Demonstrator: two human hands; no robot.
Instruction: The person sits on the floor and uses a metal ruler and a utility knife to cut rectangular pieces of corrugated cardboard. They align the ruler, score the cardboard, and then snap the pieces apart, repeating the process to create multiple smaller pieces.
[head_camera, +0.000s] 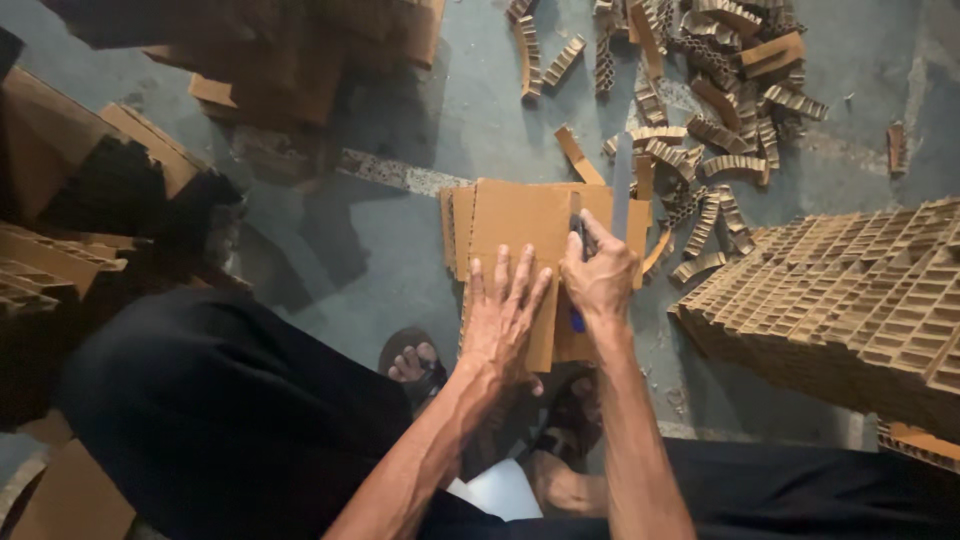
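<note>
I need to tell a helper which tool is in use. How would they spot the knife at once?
Find the stack of flat cardboard sheets on the grey floor, pressed by the left hand. The knife sits in the right hand: the only long grey blade among brown scraps.

No labels, signs or screens show. The only packaging stuff is brown cardboard. A stack of flat sheets (505, 215) lies on the grey floor (400, 250) at centre. A wide honeycomb block (850, 300) sits at the right. Short honeycomb strips (700, 110) lie scattered at top right. More cardboard pieces (290, 60) are heaped at top left, with others in shadow along the left edge.
</note>
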